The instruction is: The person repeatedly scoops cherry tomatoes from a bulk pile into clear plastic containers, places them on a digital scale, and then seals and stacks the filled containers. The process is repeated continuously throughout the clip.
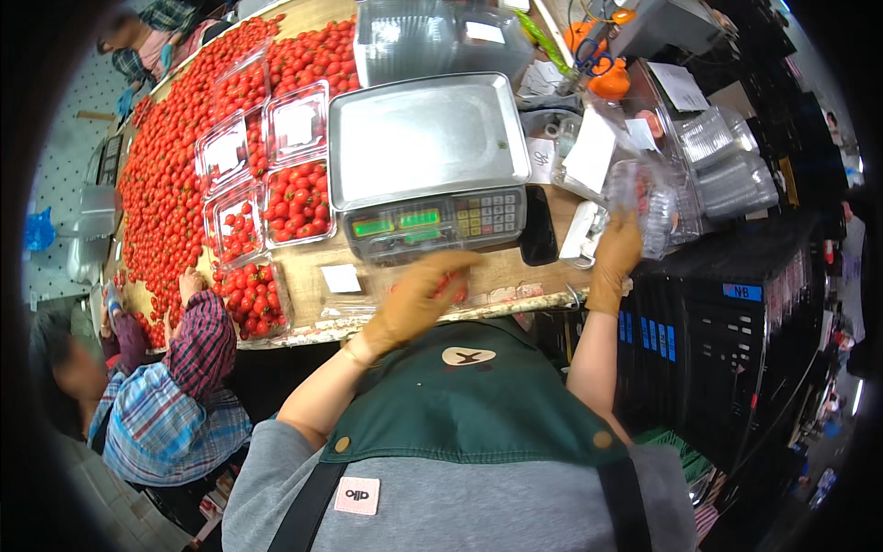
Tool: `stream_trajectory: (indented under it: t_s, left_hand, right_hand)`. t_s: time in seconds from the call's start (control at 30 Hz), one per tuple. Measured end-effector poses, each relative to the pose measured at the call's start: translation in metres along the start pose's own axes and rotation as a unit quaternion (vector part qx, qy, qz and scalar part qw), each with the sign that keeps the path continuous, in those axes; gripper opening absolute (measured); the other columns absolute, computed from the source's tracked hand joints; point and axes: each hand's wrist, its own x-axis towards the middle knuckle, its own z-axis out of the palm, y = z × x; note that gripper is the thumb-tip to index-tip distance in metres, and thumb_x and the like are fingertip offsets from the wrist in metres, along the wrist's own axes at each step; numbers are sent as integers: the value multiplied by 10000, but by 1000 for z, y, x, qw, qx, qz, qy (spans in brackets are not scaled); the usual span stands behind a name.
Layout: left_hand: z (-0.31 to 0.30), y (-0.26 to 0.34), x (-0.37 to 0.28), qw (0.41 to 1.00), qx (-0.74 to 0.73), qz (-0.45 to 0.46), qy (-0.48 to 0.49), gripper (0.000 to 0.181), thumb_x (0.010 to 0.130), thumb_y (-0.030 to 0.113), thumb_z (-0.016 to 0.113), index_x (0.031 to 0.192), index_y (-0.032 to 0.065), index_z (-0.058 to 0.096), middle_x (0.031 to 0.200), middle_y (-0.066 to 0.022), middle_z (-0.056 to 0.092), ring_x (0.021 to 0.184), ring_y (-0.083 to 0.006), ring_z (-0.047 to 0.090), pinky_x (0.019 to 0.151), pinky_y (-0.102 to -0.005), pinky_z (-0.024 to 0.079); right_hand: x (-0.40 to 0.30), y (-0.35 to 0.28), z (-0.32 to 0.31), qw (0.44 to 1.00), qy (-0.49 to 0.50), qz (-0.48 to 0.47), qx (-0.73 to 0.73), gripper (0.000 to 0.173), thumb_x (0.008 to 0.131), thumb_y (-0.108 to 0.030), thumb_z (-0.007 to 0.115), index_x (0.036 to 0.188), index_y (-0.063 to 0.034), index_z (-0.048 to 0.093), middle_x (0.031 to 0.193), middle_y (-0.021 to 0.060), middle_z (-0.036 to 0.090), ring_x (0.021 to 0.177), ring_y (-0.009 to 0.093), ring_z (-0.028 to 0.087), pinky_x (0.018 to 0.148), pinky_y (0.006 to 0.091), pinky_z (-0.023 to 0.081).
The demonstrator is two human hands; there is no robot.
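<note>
My left hand (419,302), in a tan glove, is over the table's front edge, blurred by motion. Beneath and beside its fingers lies a clear plastic container (386,279), with red tomatoes (452,288) showing through; whether the hand grips it I cannot tell. At the right end of the table, my gloved right hand (616,259) holds a blurred piece of clear plastic (624,183), perhaps a lid, close to a stack of clear plastic lids (659,217). A digital scale with a bare steel pan (428,138) stands straight ahead, its displays lit green.
Loose cherry tomatoes (165,165) cover the table's left side, beside filled clear boxes (298,200). A black phone (538,224) lies right of the scale. Stacked black crates (710,331) stand at the right. A co-worker in a plaid sleeve (203,345) reaches into the tomatoes.
</note>
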Motion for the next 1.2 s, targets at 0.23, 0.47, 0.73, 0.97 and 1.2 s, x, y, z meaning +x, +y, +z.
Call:
stream_trajectory:
  t_s: [0.23,0.47,0.73,0.97,1.2]
  left_hand:
    - [-50,21,-6,903,375,149,149,611,723,48,715,1295,134,515,1377,-94,454,1304,-319,380,1072,-456,310]
    - [-36,-80,67,853,519,40,-34,489,847,130,561,1324,113,453,992,-56,635,961,-224,596,1079,-490,282]
    - [-45,-87,104,870,488,60,-26,353,902,145,518,1254,126,514,866,-55,636,839,-240,610,1014,-460,351]
    - [-55,-53,88,916,370,93,120,436,824,69,634,1240,96,508,1217,-107,556,1136,-296,508,1055,-469,322]
    - [-104,-40,74,912,297,60,277,314,844,-11,575,1151,56,572,1119,-140,601,1062,-323,544,935,-398,410]
  right_hand:
    - [-31,-118,-37,922,-9,-360,140,185,786,-64,567,929,-113,674,740,72,653,705,267,609,673,388,441]
    - [-13,-156,22,821,-19,-526,221,260,750,-172,669,988,-68,658,907,112,675,882,270,629,842,370,464]
    - [112,-12,88,962,59,-193,182,277,728,-95,747,999,-74,693,927,98,648,734,213,603,673,316,491]
    - [133,-2,84,917,-123,-13,378,163,787,-130,734,895,-13,699,727,4,651,608,70,521,562,221,427]
    - [94,-177,10,801,-284,-181,495,130,804,-144,717,901,-56,722,805,-3,686,656,46,549,583,185,427]
